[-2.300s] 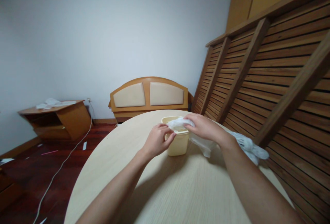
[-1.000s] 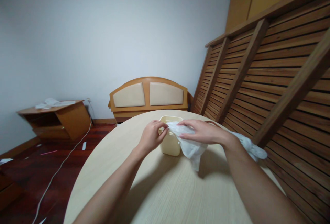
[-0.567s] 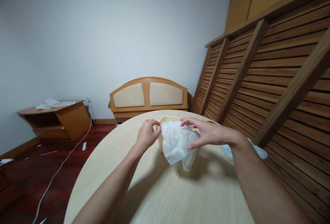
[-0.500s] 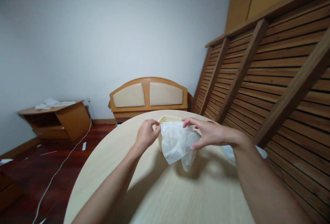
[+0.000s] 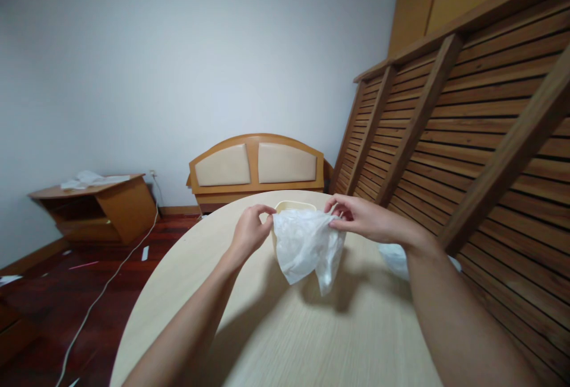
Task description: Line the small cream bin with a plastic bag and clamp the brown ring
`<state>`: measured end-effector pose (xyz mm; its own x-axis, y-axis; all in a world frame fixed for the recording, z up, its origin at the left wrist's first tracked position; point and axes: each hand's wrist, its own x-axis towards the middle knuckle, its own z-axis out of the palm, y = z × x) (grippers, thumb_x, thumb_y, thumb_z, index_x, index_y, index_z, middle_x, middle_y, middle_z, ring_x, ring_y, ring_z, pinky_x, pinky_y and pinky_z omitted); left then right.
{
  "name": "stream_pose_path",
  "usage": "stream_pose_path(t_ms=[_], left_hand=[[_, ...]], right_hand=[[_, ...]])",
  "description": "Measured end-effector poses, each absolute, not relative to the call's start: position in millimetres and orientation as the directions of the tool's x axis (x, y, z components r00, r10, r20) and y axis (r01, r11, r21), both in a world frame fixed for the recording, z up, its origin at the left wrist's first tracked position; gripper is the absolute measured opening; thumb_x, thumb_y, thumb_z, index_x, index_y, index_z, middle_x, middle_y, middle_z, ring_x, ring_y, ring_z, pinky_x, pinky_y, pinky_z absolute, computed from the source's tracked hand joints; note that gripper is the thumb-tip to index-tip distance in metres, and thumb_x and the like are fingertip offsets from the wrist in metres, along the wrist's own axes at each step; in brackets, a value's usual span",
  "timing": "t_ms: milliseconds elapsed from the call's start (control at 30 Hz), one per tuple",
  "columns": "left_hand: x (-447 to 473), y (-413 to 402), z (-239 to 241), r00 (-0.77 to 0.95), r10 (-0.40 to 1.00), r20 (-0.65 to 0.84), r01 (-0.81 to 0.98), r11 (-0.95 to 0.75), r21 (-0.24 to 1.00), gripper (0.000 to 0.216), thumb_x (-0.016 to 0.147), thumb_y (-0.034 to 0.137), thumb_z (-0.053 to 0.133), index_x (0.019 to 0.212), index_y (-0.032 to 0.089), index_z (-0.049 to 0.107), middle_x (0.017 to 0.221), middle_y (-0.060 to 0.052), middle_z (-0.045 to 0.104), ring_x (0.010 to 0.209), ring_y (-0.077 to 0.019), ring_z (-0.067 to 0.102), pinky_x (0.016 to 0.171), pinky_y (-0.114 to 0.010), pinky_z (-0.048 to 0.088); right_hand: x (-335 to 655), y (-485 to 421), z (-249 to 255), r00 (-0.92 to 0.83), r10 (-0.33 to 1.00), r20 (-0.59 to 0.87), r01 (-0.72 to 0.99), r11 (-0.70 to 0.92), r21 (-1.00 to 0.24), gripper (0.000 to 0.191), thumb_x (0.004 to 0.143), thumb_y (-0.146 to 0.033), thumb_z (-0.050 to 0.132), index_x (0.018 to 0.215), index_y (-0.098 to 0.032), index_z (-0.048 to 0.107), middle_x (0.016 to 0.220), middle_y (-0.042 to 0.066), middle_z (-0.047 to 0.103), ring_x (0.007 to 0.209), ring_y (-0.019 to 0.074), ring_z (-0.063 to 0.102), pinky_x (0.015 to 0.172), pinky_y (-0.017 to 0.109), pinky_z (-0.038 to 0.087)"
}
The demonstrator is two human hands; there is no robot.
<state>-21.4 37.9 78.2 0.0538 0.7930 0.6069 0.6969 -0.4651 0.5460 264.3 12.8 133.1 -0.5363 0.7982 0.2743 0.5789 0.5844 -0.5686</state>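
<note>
A thin, crumpled white plastic bag (image 5: 303, 244) hangs over the near side of a cream-coloured container (image 5: 291, 203), whose far rim shows behind it. My left hand (image 5: 252, 230) pinches the bag's upper left edge between thumb and fingertips, at the container's left corner. At the upper right edge, my right hand (image 5: 358, 218) has its thumb and fingers closed on the bag. Between both hands the upper edge stretches across, and two loose points droop towards the table. The container's near side and inside are mostly hidden by the bag.
The container stands on a round pale wooden table (image 5: 338, 339). Another whitish plastic item (image 5: 394, 259) lies behind my right forearm. Slatted wooden panels (image 5: 481, 149) lean at the right. A headboard (image 5: 256, 164) stands beyond the table, and a low cabinet (image 5: 120, 209) at the left.
My right hand has gone from spread fingers beside the bag to gripping its upper right edge, a little further right. The bag's upper edge is pulled straighter. My left hand keeps its pinch.
</note>
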Motion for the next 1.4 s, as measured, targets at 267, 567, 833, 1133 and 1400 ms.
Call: stream_pose_path(t_ms=[267, 567, 833, 1133, 1400], left_hand=[[5.6, -12.1, 103.0, 0.146, 0.614, 0.775, 0.467, -0.734, 0.493, 0.016, 0.09, 0.028, 0.061, 0.103, 0.019, 0.059, 0.098, -0.006, 0.069, 0.086, -0.0173, 0.065, 0.081, -0.031, 0.051], [27.9, -35.2, 101.5, 0.279, 0.707, 0.65, 0.607, -0.654, 0.451, 0.053, 0.081, 0.048, 0.074, 0.121, 0.022, 0.051, 0.117, -0.009, 0.066, 0.097, -0.0237, 0.065, 0.08, -0.036, 0.052], [22.5, -31.1, 102.9, 0.351, 0.797, 0.491, 0.67, -0.58, 0.463, 0.065, 0.077, 0.037, 0.075, 0.134, 0.027, 0.045, 0.105, -0.004, 0.071, 0.091, -0.0248, 0.069, 0.077, -0.036, 0.052], [10.2, -14.6, 98.0, 0.307, 0.804, 0.509, 0.667, -0.563, 0.488, 0.044, 0.083, 0.018, 0.063, 0.125, 0.022, 0.051, 0.104, -0.006, 0.073, 0.092, -0.0232, 0.068, 0.081, -0.036, 0.051], [-6.3, 4.9, 95.8, 0.176, 0.842, 0.509, 0.487, -0.524, 0.699, 0.023, 0.081, 0.015, 0.063, 0.103, 0.02, 0.06, 0.088, -0.004, 0.073, 0.081, -0.0184, 0.069, 0.069, -0.028, 0.052]], right_hand=[[245.7, 10.2, 138.5, -0.324, 0.812, 0.485, 0.597, 0.573, -0.561, 0.021, 0.086, -0.039, 0.06, 0.095, -0.02, 0.065, 0.084, 0.003, 0.068, 0.075, 0.0181, 0.061, 0.062, 0.027, 0.044], [225.5, 1.5, 138.4, -0.341, 0.807, 0.483, 0.527, 0.589, -0.613, 0.022, 0.083, -0.036, 0.065, 0.097, -0.019, 0.065, 0.079, 0.001, 0.064, 0.069, 0.0161, 0.058, 0.06, 0.026, 0.043], [226.2, 2.7, 135.1, -0.526, 0.714, 0.462, 0.34, 0.674, -0.656, 0.027, 0.081, -0.027, 0.072, 0.106, -0.02, 0.063, 0.098, 0.004, 0.07, 0.088, 0.0189, 0.067, 0.075, 0.029, 0.051], [234.5, 5.1, 136.1, -0.524, 0.726, 0.445, 0.327, 0.654, -0.682, 0.036, 0.079, -0.026, 0.073, 0.112, -0.019, 0.061, 0.108, 0.007, 0.071, 0.08, 0.0162, 0.066, 0.069, 0.029, 0.052], [253.8, 14.5, 129.5, -0.521, 0.798, 0.304, 0.452, 0.56, -0.694, 0.038, 0.082, -0.029, 0.069, 0.117, -0.018, 0.06, 0.088, 0.005, 0.072, 0.079, 0.0183, 0.068, 0.067, 0.028, 0.053]])
